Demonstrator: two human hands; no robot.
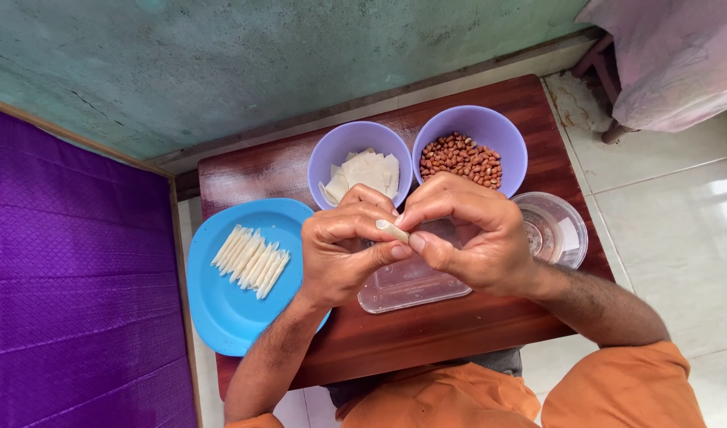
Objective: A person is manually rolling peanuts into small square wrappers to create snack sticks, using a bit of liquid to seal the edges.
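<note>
Over the clear tray (411,289), half hidden, both hands' fingers (395,252) pinch a pale roll (393,231).

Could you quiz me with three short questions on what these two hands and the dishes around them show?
1. True or false: the blue plate holds a row of thin rolled pieces.
2. Which purple bowl holds peanuts: A, the one beside the clear round container; B, the one beside the blue plate?
3. What do the left hand and right hand pinch between them?

Key: 1 true. 2 A. 3 a small pale roll.
</note>
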